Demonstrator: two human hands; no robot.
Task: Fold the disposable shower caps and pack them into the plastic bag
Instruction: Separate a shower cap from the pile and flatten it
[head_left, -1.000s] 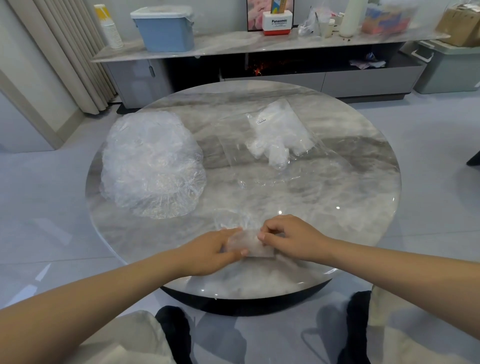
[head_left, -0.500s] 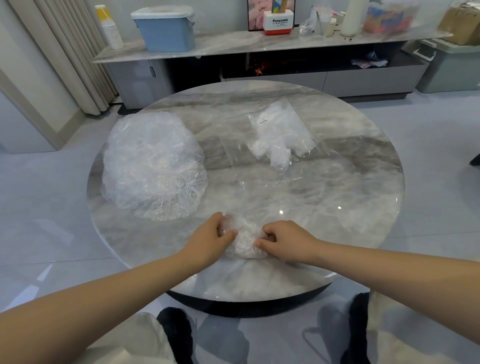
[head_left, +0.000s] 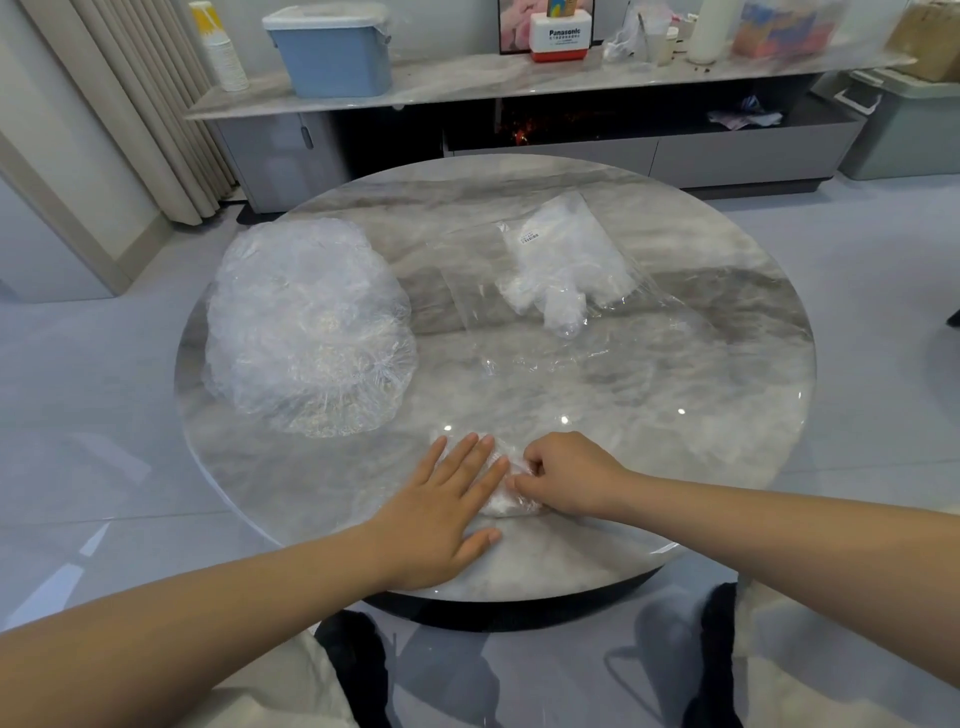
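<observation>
- A round marble table fills the middle of the frame, seen from above.
- Low centre: the left hand lies flat, fingers straight, pressing on a small folded shower cap.
- Just right of it, the right hand has curled fingers pinching the same cap's edge.
- Centre left: a heap of unfolded clear shower caps sits on the table.
- Upper right of centre: a clear plastic bag lies flat, with folded caps inside it.
</observation>
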